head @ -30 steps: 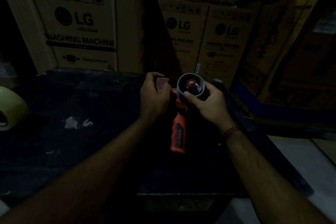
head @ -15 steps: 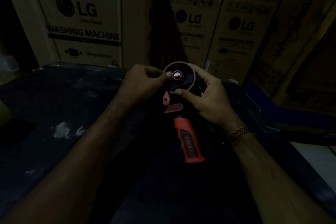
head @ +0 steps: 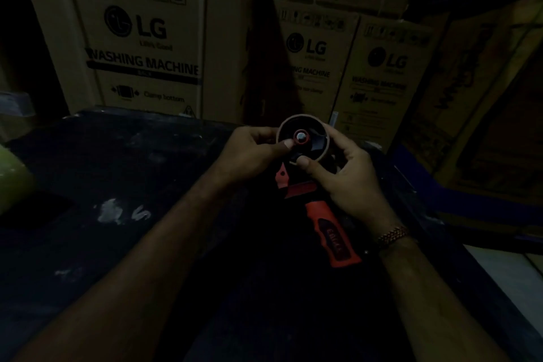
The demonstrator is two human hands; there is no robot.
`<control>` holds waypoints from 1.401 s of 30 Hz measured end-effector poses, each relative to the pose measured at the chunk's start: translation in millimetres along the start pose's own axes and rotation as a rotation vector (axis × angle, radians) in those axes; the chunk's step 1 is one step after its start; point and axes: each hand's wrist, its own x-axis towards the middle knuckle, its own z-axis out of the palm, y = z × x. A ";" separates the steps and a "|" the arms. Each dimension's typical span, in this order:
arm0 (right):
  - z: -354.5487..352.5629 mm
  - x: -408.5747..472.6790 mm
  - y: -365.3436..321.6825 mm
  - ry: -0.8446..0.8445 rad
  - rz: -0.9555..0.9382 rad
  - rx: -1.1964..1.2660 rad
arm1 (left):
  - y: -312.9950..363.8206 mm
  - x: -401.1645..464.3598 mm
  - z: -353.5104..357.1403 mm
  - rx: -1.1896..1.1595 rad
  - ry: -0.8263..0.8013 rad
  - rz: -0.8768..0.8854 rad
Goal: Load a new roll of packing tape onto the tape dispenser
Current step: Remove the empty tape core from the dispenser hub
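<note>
Thumbs should ease the spent core [head: 321, 129] evenly off the tape dispenser [head: 332, 232] hub, as we see left hand [head: 249, 156] and right hand [head: 343, 179] both clamped around it.

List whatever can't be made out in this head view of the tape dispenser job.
- Dispenser: blade end covered by the left hand and right hand; handle lettering blurred.
- Ring on the hub: too dark to tell whether any tape is left on it.
- Pale green object: cut off by the left edge.
</note>
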 end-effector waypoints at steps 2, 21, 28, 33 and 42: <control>-1.5 1.6 2.6 0.000 0.020 -0.011 | -0.1 -3.4 6.4 -0.018 -0.004 0.024; -5.2 -1.3 -1.1 0.164 0.043 0.031 | -12.8 -9.0 27.1 -0.112 0.085 0.109; -4.7 -5.1 -3.1 0.184 0.070 0.022 | -15.0 -11.0 30.2 -0.135 0.097 0.076; -3.0 -5.6 -4.5 0.214 0.081 -0.023 | -15.6 -12.6 32.7 -0.163 0.101 0.064; 0.6 -8.7 -6.3 0.341 0.008 -0.222 | -18.4 -13.6 33.6 -0.131 0.161 0.060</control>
